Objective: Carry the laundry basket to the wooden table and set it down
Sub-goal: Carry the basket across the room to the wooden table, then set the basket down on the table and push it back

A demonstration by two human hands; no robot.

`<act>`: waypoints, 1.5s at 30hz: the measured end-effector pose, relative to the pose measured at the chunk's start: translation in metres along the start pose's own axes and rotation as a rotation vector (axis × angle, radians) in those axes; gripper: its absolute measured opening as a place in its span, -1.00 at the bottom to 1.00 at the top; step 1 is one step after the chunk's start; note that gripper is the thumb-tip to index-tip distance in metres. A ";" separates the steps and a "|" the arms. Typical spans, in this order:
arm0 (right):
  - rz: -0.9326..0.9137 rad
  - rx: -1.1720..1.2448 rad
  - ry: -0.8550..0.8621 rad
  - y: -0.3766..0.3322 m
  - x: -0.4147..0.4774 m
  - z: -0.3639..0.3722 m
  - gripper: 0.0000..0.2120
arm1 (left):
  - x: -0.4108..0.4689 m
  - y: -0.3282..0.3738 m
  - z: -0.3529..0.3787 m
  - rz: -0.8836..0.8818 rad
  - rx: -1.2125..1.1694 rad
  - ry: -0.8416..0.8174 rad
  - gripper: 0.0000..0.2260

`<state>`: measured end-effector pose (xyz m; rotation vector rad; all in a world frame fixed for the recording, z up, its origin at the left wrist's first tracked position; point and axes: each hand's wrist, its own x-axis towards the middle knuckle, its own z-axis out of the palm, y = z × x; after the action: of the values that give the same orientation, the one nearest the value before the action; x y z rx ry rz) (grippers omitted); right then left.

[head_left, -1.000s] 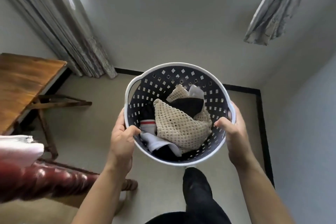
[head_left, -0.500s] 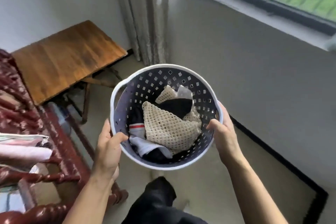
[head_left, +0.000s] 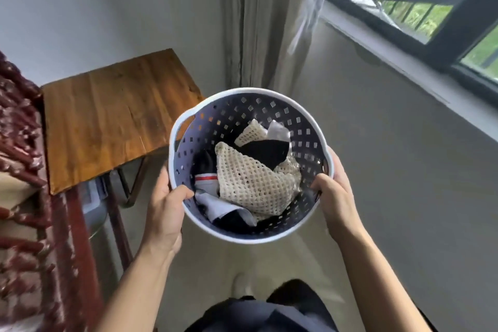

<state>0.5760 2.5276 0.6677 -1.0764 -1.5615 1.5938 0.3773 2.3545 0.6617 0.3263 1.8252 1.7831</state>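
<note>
Both our left hand (head_left: 164,213) and right hand (head_left: 335,197) clamp the laundry basket (head_left: 250,236) rim at centre frame, so we should keep it level approaching the wooden table (head_left: 107,116) at left.

Bare wooden table (head_left: 116,118), beige floor (head_left: 390,197)

Both hands (head_left: 165,213) (head_left: 335,201) closed, arms outstretched

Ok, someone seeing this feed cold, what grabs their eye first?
The round perforated laundry basket at centre frame, gripped at its rim by the left hand and right hand, with a cream mesh garment on top inside. Next, the bare wooden table just beyond it to the left.
</note>
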 end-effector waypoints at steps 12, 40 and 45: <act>0.026 0.018 -0.181 0.001 0.249 0.076 -0.30 | 0.210 0.034 0.052 -0.046 0.020 0.162 -0.44; 0.327 -0.267 -0.500 0.004 0.465 0.499 -0.24 | 0.512 0.052 -0.221 -0.297 0.006 0.479 -0.35; 0.359 -0.359 -0.509 0.018 0.481 0.527 -0.26 | 0.555 0.036 -0.236 -0.382 0.014 0.441 -0.38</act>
<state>-0.1074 2.7116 0.5714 -1.2583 -2.1468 1.9892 -0.2100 2.4594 0.5643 -0.4215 2.0218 1.6547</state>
